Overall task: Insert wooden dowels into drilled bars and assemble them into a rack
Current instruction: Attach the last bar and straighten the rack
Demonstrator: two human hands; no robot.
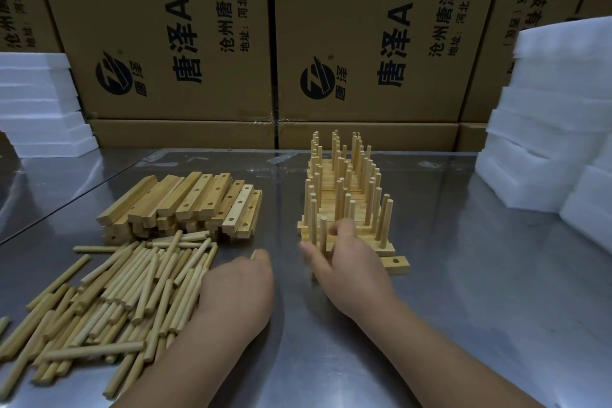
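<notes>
A heap of loose wooden dowels [109,295] lies at the front left of the metal table [463,275]. Behind it is a stack of drilled bars [185,202]. A row of bars with upright dowels [344,189] runs away from me in the middle. My left hand [238,288] rests at the heap's right edge, and a dowel tip [253,254] shows at its fingers. My right hand [347,262] is on the nearest drilled bar [395,264], fingers curled round something there; the hand hides what it holds.
Large printed cardboard boxes [198,43] form a wall behind the table. White foam blocks are stacked at the back left [39,109] and along the right side [556,129].
</notes>
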